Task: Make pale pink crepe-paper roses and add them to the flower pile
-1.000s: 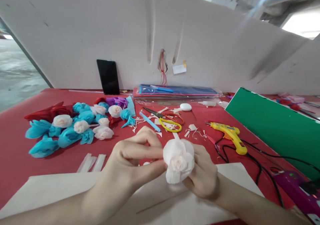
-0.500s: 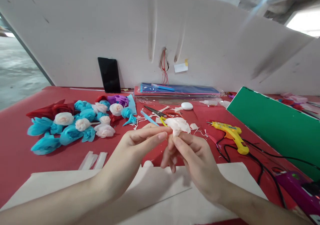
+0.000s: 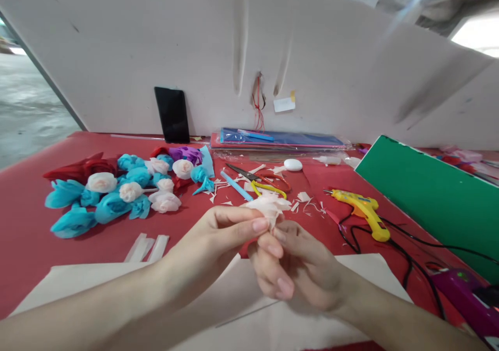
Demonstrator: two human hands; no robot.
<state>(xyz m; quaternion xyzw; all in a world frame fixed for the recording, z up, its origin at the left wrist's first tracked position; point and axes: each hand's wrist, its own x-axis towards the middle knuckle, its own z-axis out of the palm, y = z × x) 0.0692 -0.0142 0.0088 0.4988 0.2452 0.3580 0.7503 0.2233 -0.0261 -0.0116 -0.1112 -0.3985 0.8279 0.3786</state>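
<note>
Nothing readable here, tbh. The white slip (image 3: 284, 104) taped to the wall (image 3: 156, 39), way beyond the left hand (image 3: 218, 236), is too small to make out. The yellow glue gun (image 3: 360, 208), out past the right hand (image 3: 296, 270), has no legible brand either.

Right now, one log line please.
left hand pinches paper flower | right hand holds it below | glue gun, scissors lie on table

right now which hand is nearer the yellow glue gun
Right. The right hand lies left of the yellow glue gun and nearer the person; the left hand lies farther left, past the paper flower that both pinch.
</note>
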